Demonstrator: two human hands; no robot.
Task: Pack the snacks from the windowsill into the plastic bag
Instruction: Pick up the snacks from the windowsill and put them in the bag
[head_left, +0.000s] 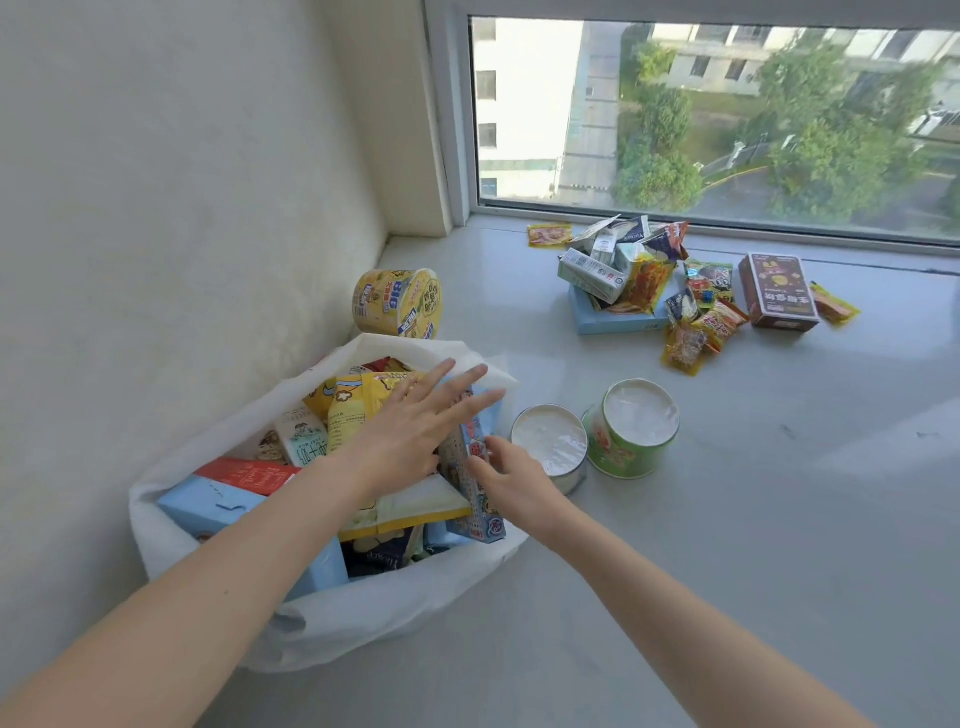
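Packing well under way. Bag (322, 623) at 7 o'clock on the windowsill (727, 519), crammed to the rim. Flat left hand (410, 431) on top, fingers spread, pressing the yellow packets down, holding nothing. Over to the right hand (511, 475): grip pinched on the edge of a blue box (488, 525) standing at the bag's 3 o'clock side, probably being tucked in. Next up: seat that box, then reach out. Upturned white cup (550, 441) and green cup (631, 431) just beside the bag at 3 o'clock. Yellow cup (400, 301) at 12, marked "BIG". Pile (618, 275) of packets and cartons with a brown box (779, 291) toward 1 o'clock, well apart. Other print too small to read.
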